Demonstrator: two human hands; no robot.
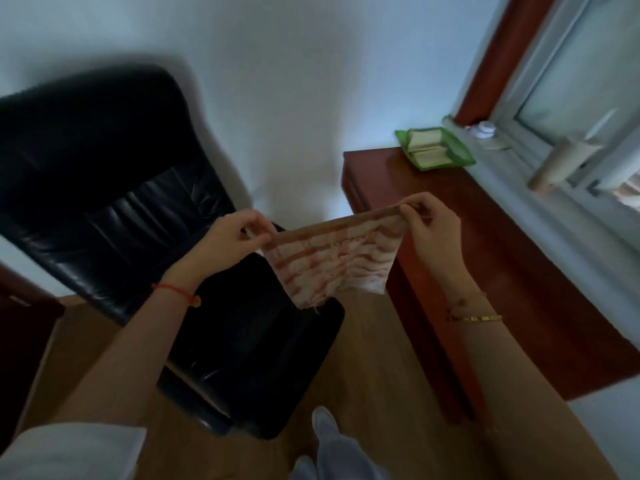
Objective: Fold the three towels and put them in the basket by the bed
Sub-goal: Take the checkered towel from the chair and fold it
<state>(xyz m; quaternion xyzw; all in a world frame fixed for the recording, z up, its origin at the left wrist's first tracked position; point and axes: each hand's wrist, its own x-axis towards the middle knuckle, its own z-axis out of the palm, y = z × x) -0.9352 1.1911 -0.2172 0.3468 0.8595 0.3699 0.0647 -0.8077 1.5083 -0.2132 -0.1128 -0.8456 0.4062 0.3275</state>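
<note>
The striped towel [332, 261] hung in the air between the left hand [239, 233] and the right hand [433, 226], in front of a black leather armchair [114, 188]. Each hand's fingers [258, 225] pinched a top corner, so the brown hem ran taut while the rest sagged in soft ripples. It looked thin, light and limp, frayed at the lower edge, and the corners seemed the surest hold. A green basket [462, 148] holding pale folded cloth sat on the red-brown wooden bench [485, 254].

A green basket [462, 149] sits on the far end of the dark red table [485, 254]. A black chair [121, 202] stands on the wood floor [381, 358].
</note>
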